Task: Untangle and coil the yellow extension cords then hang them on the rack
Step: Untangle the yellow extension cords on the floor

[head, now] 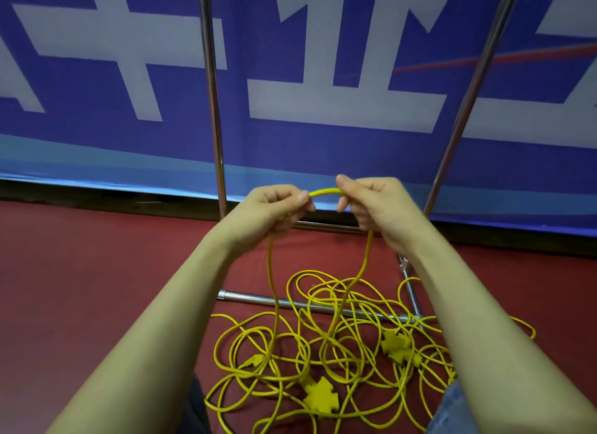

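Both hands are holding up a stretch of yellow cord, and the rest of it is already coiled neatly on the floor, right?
Not quite. Both the left hand and right hand do hold up a stretch of yellow cord, but the head view shows the rest lying in a loose tangle on the floor, not coiled.

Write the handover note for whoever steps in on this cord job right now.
Left hand: grips the yellow cord, raised in front of the rack.
Right hand: grips the same cord; a short arc runs between the hands.
From each hand a strand hangs down to the tangled pile on the red floor, lying across the rack's base bar. Two yellow socket blocks sit in the pile.
Done: one cord picked up.
Left: untangle, coil, hang on the rack; no coil shows on it.
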The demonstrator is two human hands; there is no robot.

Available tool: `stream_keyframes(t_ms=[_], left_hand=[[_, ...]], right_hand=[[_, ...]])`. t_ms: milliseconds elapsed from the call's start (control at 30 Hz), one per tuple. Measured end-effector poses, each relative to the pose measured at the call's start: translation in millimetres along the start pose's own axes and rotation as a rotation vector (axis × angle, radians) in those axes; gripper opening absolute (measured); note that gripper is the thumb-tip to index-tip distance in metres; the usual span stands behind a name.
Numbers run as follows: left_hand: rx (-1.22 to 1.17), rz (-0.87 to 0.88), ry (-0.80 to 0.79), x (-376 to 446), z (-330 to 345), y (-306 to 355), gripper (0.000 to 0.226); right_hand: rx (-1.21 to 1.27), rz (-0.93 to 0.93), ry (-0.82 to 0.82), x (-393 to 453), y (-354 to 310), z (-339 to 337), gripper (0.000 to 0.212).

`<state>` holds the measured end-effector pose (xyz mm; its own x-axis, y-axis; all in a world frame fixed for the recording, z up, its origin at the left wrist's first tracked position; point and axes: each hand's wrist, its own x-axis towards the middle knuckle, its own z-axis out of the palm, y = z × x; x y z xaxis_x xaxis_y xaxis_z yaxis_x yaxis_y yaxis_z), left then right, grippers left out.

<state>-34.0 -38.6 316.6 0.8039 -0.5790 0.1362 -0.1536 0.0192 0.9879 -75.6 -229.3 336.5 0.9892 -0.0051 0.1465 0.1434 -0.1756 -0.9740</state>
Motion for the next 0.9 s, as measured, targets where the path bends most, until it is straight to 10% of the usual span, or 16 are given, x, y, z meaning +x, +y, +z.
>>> stream_keyframes(t_ms=[533, 900], left_hand=[[-0.507, 0.142, 0.119, -5, -22, 2, 0.024], [-0.054, -0.123, 0.302, -11, -47, -1, 0.03]], right_hand=[[0.156, 0.188, -0.202, -8, 73, 1, 0.02], [0.174, 0.125, -0.046, -2, 37, -6, 0.024]])
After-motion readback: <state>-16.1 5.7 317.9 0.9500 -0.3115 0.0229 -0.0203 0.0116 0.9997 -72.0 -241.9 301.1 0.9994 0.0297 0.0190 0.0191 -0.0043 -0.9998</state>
